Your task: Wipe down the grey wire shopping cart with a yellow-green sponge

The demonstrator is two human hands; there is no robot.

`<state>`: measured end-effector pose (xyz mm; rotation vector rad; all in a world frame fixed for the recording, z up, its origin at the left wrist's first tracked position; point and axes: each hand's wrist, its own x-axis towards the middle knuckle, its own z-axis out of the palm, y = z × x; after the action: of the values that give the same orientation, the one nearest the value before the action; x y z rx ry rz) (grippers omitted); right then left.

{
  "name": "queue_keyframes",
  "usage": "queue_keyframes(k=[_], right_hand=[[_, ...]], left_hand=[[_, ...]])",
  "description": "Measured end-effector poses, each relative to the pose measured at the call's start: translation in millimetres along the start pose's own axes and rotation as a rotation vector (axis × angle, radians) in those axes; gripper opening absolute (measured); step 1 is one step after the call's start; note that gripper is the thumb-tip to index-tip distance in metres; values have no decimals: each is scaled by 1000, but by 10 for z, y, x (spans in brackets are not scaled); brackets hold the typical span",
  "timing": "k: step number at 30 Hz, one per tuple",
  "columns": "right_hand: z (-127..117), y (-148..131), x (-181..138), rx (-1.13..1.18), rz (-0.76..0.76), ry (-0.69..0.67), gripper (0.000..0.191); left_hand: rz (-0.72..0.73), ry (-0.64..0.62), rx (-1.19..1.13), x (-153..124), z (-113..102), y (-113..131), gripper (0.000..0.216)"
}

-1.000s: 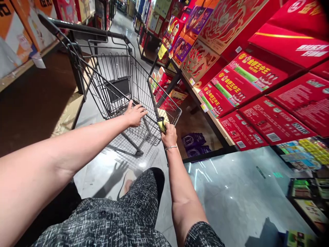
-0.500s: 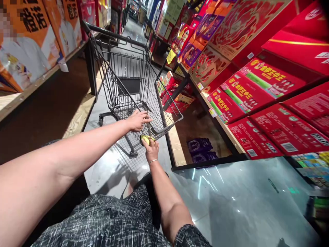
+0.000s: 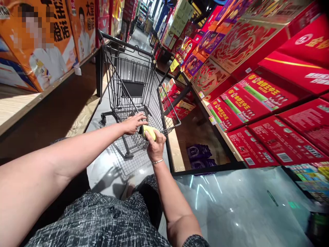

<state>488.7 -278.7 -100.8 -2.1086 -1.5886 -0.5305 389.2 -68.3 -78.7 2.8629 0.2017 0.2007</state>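
A small rounded yellow-green item (image 3: 150,131) with a dark end is gripped in my right hand (image 3: 156,147); its exact kind I cannot make out. Close by on the left, my left hand (image 3: 134,124) is open, palm down with its fingers stretched out. Its fingertips are near the dark end of the item, and I cannot tell if they touch it. Just beyond both hands stands a black wire shopping cart (image 3: 132,88), its basket partly hidden behind them.
Red boxes (image 3: 253,91) are stacked on the right-hand shelf, with purple packs (image 3: 199,151) below. Orange boxes (image 3: 59,44) line the left shelf (image 3: 48,94). The grey floor (image 3: 218,199) stretches to the right, and the aisle runs on past the cart.
My right hand has risen slightly and turned, so more of the yellow-green item shows. The left hand has shifted slightly left. The whole view has also swung a little.
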Motion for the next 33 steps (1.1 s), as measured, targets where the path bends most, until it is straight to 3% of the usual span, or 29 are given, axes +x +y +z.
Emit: queue_keyframes(k=[7,13,15,18,24,28,33], right_hand=[[-90,190,227,48,37,-141,73],[-141,716,452,-22,430,-146,74],[-123,693,498,-38,495,-129,73],[-24,358,422,-36,521,-80,70],[58,-473,68,152,237,29,72],[127,-610,-6,157,16,64,59],[494,-674,-127,49,-236,232,41]], left_hand=[[-66,18,-55,-164,-50,-30,68],[-62,34,-107,-312,-66,-93,63],[-63,41,-111,-366,-73,-98,61],[-63,53,-117,-449,-89,-110,61],[-52,22,-151,-604,-133,-229,69],[-13,17,-193,-676,-185,-359,60],[34,36,-264,-767,-231,-457,58]])
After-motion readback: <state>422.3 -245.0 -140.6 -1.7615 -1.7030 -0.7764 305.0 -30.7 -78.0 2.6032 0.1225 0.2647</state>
